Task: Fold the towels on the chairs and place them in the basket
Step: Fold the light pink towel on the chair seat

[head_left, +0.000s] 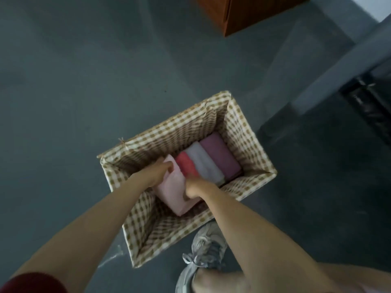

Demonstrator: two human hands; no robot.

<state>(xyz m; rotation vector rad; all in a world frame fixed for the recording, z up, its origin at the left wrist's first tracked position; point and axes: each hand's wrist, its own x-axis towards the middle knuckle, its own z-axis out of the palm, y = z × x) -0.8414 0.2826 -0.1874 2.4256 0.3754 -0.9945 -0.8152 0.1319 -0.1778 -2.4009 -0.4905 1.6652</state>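
A rectangular basket (243, 132) lined with brown-and-white checked cloth stands on the grey floor. Inside it lie three folded towels side by side: purple (220, 155), pale lilac (203, 161) and red (186, 166). A folded light pink towel (173, 193) is inside the basket to their left. My left hand (156, 172) grips its far left edge and my right hand (193, 187) grips its right edge. Both arms reach down into the basket.
A grey sneaker (203, 254) and my bare leg are just beside the basket's near right corner. A brown wooden cabinet (232, 11) stands at the top. A grey ledge (338, 72) and a dark object (372, 104) sit at the right.
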